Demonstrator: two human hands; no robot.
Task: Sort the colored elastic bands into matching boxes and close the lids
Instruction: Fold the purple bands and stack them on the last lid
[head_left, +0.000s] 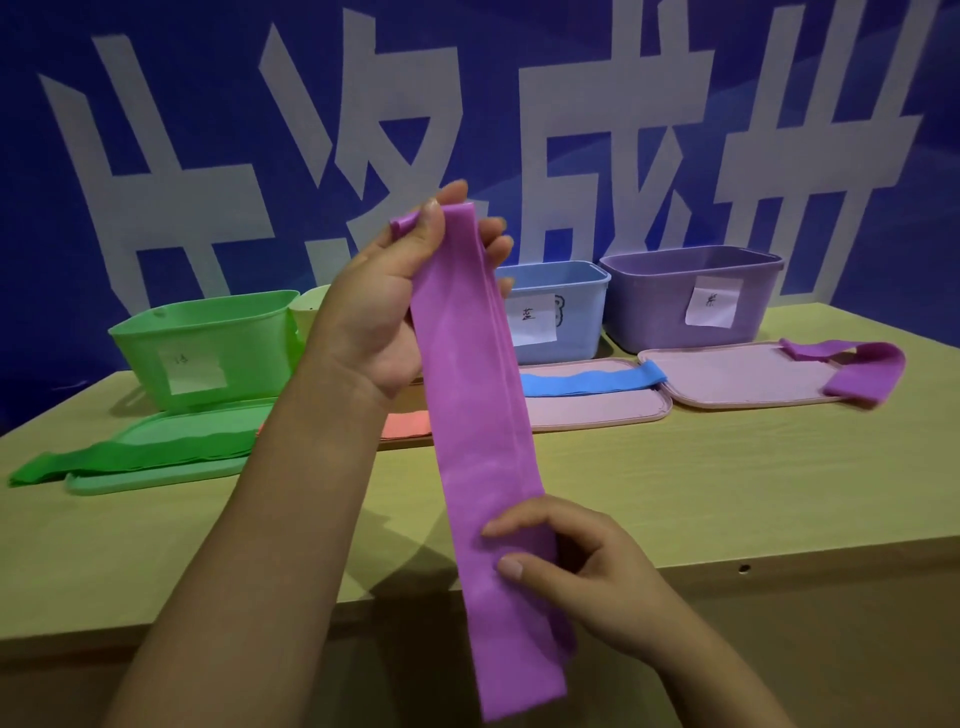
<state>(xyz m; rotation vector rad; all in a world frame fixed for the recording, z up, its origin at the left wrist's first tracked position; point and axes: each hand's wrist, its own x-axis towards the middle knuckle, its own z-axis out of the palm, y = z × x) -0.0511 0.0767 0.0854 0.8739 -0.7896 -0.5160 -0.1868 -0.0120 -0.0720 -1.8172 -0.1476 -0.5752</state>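
The left hand (395, 301) grips the top of a purple band (483, 441); the right hand (587, 566) pinches its lower part, above the surface (727, 467), near the open purple box (691, 296).

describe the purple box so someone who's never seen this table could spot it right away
Look along the back edge of the wooden table, under the blue wall with big white characters. The purple box is the rightmost of the open boxes, just right of the blue box. It alone is purple, with a white paper label on its front.
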